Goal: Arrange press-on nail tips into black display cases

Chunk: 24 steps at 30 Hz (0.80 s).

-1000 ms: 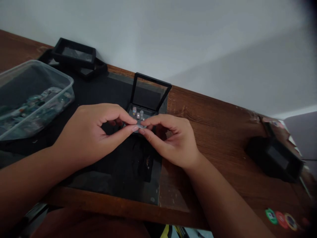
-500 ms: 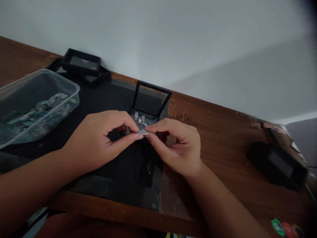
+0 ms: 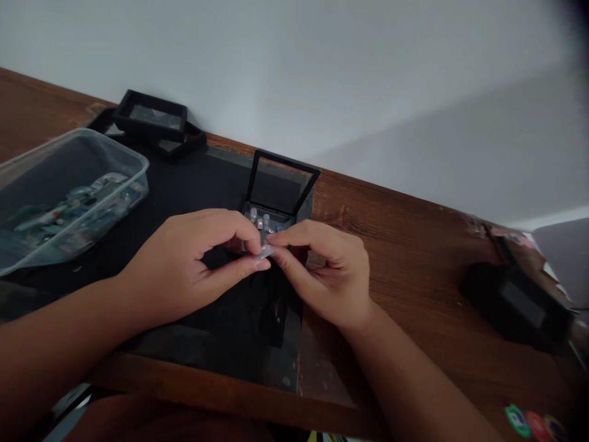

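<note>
Two bare forearms first: L forearm [image 3: 78, 313] comes in low from the L edge, slanting up & R; R forearm [image 3: 409, 362] rises from bottom R, slanting up & L. Both cross the front edge of the wood table [image 3: 221, 383]. Colored discs [image 3: 516, 419], green, red + a dark one, sit at bottom R, partly cut off.

L hand [image 3: 193, 264]: back of hand up, index arched down, thumb stretched out straight below it, tips pinching the L end of a small translucent pc [image 3: 265, 251]. Other fingers mostly hidden. R hand [image 3: 334, 264] mirrors it: thumb side to cam, index bent over, thumb angled up, tips pinching the pc's R end; rest of fingers tucked behind. Tips of both hands nearly meet. Pc is btwn them, just in front of the open black case; can't tell if it touches the case.

Case [image 3: 309, 190] stands on the black mat [image 3: 184, 184], lid up w/ clear window, small pale pcs [image 3: 260, 223] inside, partly blocked by fingers.

Off L, clear plastic tub [image 3: 92, 207] w/ jumbled small items [image 3: 76, 199]. Far R, dark boxy obj [image 3: 510, 304], blurry. Further back, black trays [image 3: 150, 129], stacked askew near the grey wall [image 3: 276, 73].
</note>
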Each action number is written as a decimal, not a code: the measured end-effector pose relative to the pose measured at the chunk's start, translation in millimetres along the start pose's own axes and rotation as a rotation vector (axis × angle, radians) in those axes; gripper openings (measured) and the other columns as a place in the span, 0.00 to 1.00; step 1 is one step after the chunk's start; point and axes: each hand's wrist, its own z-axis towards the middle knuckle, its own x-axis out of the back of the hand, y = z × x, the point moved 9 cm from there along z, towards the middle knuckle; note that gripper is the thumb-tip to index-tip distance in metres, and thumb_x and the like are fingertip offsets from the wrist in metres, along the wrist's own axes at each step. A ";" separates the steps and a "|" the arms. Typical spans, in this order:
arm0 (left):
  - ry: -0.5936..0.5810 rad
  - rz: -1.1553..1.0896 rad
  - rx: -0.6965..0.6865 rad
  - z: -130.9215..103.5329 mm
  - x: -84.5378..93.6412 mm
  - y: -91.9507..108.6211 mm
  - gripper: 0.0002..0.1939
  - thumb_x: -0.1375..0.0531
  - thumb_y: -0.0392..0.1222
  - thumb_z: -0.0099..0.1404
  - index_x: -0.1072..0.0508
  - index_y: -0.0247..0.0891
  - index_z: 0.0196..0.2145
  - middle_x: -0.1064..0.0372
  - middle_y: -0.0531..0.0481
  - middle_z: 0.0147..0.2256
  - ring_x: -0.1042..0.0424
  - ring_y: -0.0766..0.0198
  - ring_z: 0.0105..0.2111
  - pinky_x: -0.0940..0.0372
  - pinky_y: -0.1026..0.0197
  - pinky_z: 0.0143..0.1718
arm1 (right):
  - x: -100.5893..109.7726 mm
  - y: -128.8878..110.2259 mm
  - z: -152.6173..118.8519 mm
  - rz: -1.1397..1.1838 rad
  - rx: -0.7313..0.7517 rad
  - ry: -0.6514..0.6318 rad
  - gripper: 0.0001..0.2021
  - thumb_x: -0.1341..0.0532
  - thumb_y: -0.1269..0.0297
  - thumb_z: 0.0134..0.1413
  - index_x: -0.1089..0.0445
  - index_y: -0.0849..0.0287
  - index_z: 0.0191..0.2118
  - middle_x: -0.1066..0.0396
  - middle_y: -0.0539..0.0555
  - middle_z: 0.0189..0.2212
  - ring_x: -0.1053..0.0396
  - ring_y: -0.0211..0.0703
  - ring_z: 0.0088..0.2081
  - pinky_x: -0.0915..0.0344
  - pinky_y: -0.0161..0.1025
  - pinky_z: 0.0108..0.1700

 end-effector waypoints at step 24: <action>0.160 -0.032 -0.066 1.3 13.8 6.6 0.07 0.30 0.36 0.70 0.25 0.39 0.35 0.21 0.56 0.33 0.23 0.69 0.34 0.30 0.66 0.39 | -6.4 -4.6 -3.7 0.126 -0.089 -0.053 0.18 0.33 0.76 0.58 0.18 0.55 0.52 0.16 0.51 0.37 0.26 0.34 0.27 0.29 0.33 0.30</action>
